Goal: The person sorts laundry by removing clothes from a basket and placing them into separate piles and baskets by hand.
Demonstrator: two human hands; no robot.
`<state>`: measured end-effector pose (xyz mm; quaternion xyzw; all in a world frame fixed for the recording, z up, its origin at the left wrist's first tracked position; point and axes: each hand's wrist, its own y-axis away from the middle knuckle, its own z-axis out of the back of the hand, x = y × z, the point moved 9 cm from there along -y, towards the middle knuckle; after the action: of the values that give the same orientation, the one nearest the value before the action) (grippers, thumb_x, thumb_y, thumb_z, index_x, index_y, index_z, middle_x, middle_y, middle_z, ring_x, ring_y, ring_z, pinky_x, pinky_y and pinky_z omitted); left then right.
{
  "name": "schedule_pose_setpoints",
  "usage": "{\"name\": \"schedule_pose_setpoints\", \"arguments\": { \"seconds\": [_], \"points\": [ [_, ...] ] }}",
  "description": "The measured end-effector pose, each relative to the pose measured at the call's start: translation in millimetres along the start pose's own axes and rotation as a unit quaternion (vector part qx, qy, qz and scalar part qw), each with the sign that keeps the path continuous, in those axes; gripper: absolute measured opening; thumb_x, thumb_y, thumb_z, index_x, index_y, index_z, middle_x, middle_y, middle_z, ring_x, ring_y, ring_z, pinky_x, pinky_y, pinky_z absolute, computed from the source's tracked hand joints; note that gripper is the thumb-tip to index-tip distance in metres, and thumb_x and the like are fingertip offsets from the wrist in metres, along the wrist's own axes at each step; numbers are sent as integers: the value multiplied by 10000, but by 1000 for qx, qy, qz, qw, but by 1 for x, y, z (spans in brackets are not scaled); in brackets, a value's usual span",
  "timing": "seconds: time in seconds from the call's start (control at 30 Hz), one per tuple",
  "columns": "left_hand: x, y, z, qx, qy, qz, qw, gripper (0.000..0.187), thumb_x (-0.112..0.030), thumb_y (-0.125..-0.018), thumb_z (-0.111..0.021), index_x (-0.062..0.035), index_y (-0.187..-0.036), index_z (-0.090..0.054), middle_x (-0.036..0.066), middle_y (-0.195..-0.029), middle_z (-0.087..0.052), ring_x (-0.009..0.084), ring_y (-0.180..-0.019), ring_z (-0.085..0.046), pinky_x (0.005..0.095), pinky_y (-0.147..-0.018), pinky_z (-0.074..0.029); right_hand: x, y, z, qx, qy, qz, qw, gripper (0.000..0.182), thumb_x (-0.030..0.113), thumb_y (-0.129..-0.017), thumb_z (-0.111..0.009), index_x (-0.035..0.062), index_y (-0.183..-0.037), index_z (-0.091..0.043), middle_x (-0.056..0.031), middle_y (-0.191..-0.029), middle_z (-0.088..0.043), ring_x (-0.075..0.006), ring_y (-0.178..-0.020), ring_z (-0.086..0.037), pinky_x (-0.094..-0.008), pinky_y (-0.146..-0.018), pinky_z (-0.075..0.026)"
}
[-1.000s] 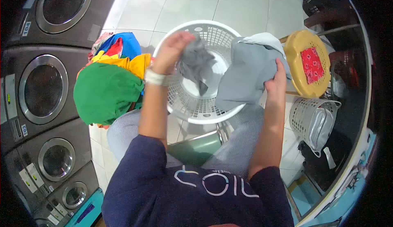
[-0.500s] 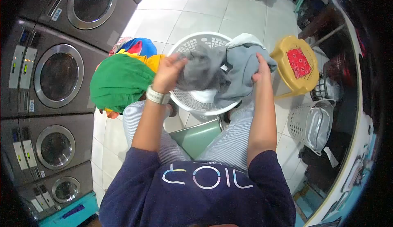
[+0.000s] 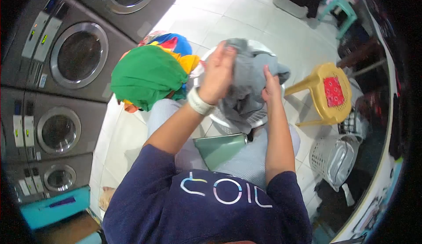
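Note:
A grey garment (image 3: 246,79) lies bunched over the white laundry basket (image 3: 259,119), with a darker grey part on its left side. My left hand (image 3: 218,74), a pale watch band on its wrist, is at the garment's left edge. Its fingers stretch upward beside the cloth, slightly blurred. On the other side, my right hand (image 3: 271,87) grips the garment, thumb raised and fingers partly hidden in the cloth. To the left of the basket is a heap of clothes topped by a green cloth (image 3: 147,77).
A yellow stool (image 3: 314,74) bearing a red patterned cloth (image 3: 333,91) stands right of the basket. Farther right is another white basket (image 3: 325,156). Front-loading machines (image 3: 79,55) line the left side. Between my legs is a green surface (image 3: 222,149).
My left hand has moved right and turned its fingers upward. The dark grey cloth it held out has come over against the lighter grey cloth. The camera view has tilted.

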<state>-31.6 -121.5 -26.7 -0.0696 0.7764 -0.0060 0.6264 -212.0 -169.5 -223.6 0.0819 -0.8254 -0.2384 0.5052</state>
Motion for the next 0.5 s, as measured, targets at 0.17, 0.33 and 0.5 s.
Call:
{"name": "schedule_pose_setpoints", "arguments": {
  "seconds": [0.17,0.33,0.5],
  "points": [
    [-11,1,-15,105,-14,-90,990,326,-218,-972,-428,-39,-1243,-433,19,-1058,-557,92,-971,-494,256,-851,-413,26,5,-26,143,15,111,983,559,373,-883,-575,-14,-1260,-433,-103,-1191,-535,-199,-1064,-521,-322,-901,-424],
    [33,-8,87,81,-301,-48,949,635,-284,-806,-668,-31,-1308,-373,190,-1351,-331,292,-1264,-326,374,-1032,-293,-23,-37,9,128,399,-63,906,500,360,-884,-549,-26,-1199,-520,-124,-1177,-567,-241,-1076,-538,-346,-910,-423],
    [78,72,366,-621,-308,72,717,629,-275,-752,-717,76,-1182,-422,220,-1158,-465,348,-1066,-477,417,-920,-402,-13,-20,-6,181,575,111,790,551,334,-867,-567,-41,-1258,-468,-220,-1273,-497,-294,-1168,-500,-356,-948,-401]
  ]
}}
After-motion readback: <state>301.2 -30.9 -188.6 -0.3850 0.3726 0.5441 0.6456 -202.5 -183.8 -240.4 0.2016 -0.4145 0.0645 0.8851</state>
